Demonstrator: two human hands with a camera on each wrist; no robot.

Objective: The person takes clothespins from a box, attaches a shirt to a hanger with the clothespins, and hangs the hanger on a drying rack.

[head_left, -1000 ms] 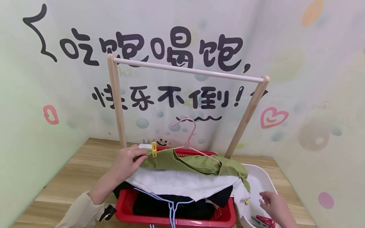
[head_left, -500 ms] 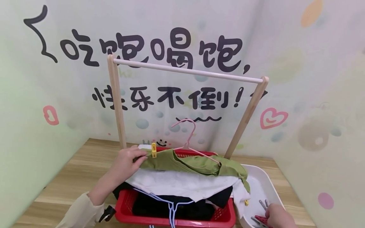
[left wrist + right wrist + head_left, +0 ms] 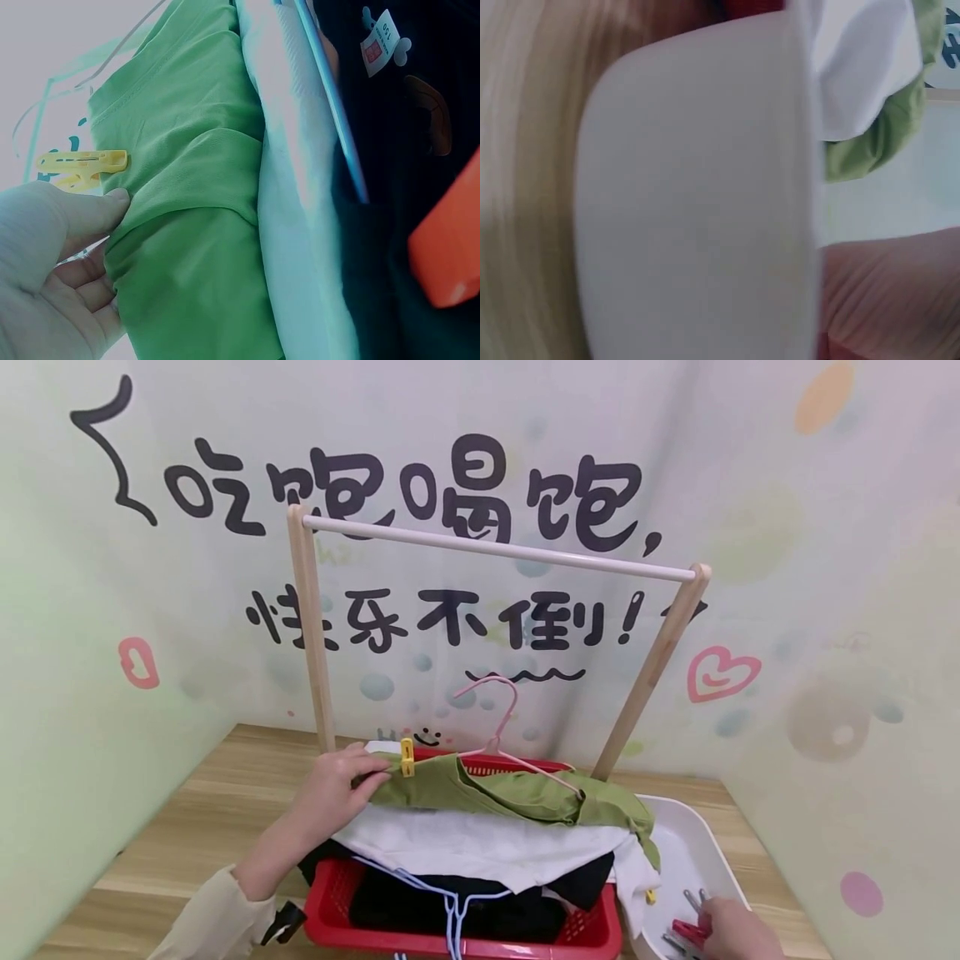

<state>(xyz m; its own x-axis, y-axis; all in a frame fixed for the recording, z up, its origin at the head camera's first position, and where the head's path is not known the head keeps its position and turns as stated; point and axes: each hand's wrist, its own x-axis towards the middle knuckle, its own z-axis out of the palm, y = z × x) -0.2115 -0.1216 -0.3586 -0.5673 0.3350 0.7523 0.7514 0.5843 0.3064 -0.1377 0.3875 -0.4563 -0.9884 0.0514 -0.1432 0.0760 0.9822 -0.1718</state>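
Note:
In the head view my left hand (image 3: 345, 785) pinches the left edge of a green garment (image 3: 517, 789); the left wrist view shows the thumb (image 3: 112, 206) pressed on the cloth. Just beside it, a yellow clothespin (image 3: 407, 757) is clipped on the garment. A pink hanger (image 3: 493, 745) lies with its arms in the green cloth and its hook pointing up. My right hand (image 3: 738, 931) is inside a white tray (image 3: 720, 852), curled at a red clothespin (image 3: 688, 932). Most of its fingertips are hidden. Grey clothespins (image 3: 693, 900) lie close to it.
A red basket (image 3: 337, 935) holds black clothing (image 3: 450, 906), with a white garment (image 3: 487, 847) draped over it and blue hangers (image 3: 452, 910) at the front. Behind stands a wooden rack with a white rail (image 3: 495, 549). Another yellow clothespin (image 3: 650, 896) shows by the tray.
My right hand has moved down and closed in on the clothespins in the tray, and the red one has shifted with it. The left hand has kept its pinch on the green garment.

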